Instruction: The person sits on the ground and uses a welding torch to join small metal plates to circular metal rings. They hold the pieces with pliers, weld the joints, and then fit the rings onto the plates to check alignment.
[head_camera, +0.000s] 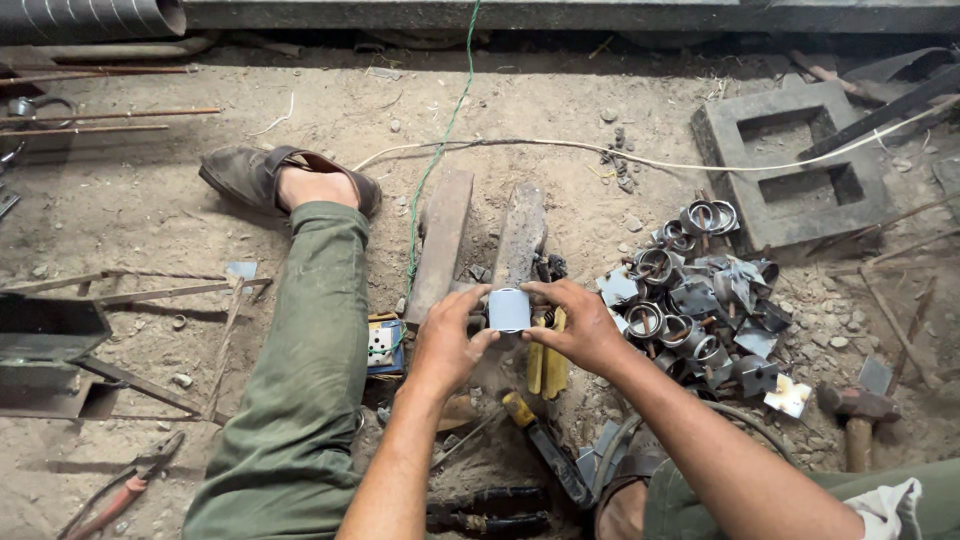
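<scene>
The person sits on the sandy ground (150, 220) and holds a small pale grey sheet-metal ring, a short rolled cylinder (509, 309), between both hands, in front of the body and just above two flat rusty steel bars (480, 240) that lie side by side on the ground. It seems the ring is held up near the eyes so that its seam or roundness can be seen well.

The left hand (447, 345) comes from below, with the wrist straight; its thumb and first fingers pinch the left side of the ring. The right hand (582, 325) comes from the right with the forearm crossing over the knee; its fingers are bent around the right side and the top edge, also pinching the ring. Both hands are closed on it, not spread.

To the right lies a heap of similar dark metal rings and cut scraps (695, 300), near enough to reach, probably on purpose. A hammer with a wooden handle (857, 420) lies further right, and red-handled pliers (120, 495) lie well apart on the left.
</scene>
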